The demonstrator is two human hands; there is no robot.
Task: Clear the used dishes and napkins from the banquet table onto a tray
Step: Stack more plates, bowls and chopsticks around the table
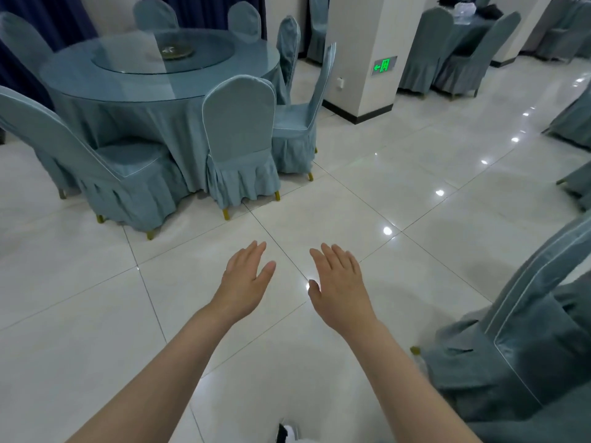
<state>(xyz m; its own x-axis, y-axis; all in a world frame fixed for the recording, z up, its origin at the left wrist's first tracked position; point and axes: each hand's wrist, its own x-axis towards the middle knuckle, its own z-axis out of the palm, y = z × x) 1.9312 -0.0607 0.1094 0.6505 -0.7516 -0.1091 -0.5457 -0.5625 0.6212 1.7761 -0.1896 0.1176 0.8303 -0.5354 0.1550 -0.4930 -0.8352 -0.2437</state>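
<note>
We hold our left hand [246, 279] and right hand [339, 282] flat, released, empty, above the glossy white tiled floor [367, 199].

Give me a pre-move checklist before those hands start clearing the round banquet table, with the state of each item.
1. Left hand free: ok, fingers straight, holding nothing.
2. Right hand free: ok, open, no grip on anything.
3. Round glass-topped table with blue-grey cloth within reach: not ok, it stands across the tiled floor.
4. Path over the glossy white tiled floor: ok, open between the covered chairs.
5. Tray ready: cannot tell, none in view.
6. Dishes to clear: cannot tell, only a small dish shows on the glass turntable.
</note>
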